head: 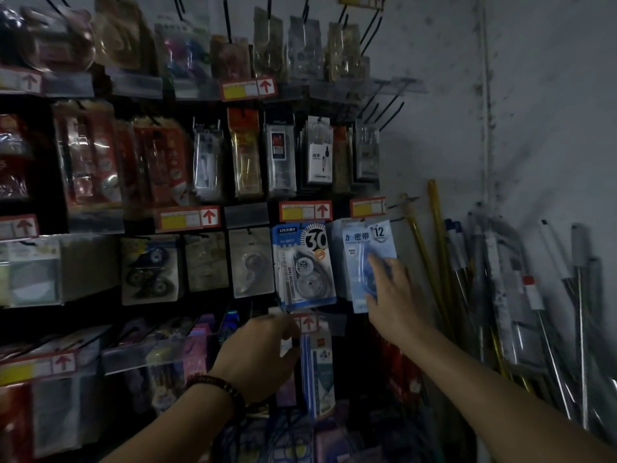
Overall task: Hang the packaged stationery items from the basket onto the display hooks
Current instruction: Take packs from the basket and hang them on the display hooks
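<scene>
the right hand [390, 295] rests with straight fingers against the pale blue pack marked 12 [364, 248]. this pack hangs at the right end of a display row, just beside the correction tape pack marked 30 [303, 265]. the left hand [263, 352] sits lower, apart from the right, fingers curled at the top of a blue-striped pack [317, 372]; in the dim light it cannot be told whether it grips the pack.

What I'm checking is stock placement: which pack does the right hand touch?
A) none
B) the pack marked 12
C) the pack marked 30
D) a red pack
B: the right hand has its fingers laid on the front of the light-blue pack marked 12.
</scene>
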`<state>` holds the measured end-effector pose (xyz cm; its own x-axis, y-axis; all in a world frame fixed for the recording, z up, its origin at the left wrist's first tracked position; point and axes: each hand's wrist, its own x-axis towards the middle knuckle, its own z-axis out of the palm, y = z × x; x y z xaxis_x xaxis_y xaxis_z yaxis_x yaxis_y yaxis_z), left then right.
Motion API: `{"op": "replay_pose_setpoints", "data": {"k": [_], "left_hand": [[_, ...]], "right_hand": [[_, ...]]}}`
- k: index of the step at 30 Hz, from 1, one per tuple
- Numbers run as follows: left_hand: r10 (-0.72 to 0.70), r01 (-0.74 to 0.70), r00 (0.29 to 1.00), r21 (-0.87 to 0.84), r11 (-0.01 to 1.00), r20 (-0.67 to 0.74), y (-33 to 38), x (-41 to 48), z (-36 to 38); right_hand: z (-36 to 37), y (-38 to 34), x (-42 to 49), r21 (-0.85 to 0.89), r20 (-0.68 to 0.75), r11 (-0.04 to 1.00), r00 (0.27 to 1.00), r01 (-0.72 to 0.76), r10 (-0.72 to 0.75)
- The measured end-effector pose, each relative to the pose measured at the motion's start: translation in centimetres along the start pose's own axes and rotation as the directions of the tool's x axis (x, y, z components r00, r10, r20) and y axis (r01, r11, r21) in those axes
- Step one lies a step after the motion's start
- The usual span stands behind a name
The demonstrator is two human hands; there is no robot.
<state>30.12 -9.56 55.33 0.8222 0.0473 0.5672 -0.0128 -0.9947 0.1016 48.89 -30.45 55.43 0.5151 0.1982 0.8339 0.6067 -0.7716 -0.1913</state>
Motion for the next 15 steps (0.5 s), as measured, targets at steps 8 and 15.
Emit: {"op": "replay_pose_setpoints", "data": {"k": [8,15], "left_hand": [[0.035,-0.040,0.999,0.170,0.985,0.033,0.0,0.0,-0.2],[0.026,-0.030,0.999,0.170,0.985,0.027,-0.7,0.1,-0.1]], "right_hand": [[0.2,-0.4,2.5,-0.075,0.014,0.997,1.000,0.002,-0.001],[0.2,-0.3,2.8,-0.002,0.005,0.999,0.999,-0.053,0.053]]}}
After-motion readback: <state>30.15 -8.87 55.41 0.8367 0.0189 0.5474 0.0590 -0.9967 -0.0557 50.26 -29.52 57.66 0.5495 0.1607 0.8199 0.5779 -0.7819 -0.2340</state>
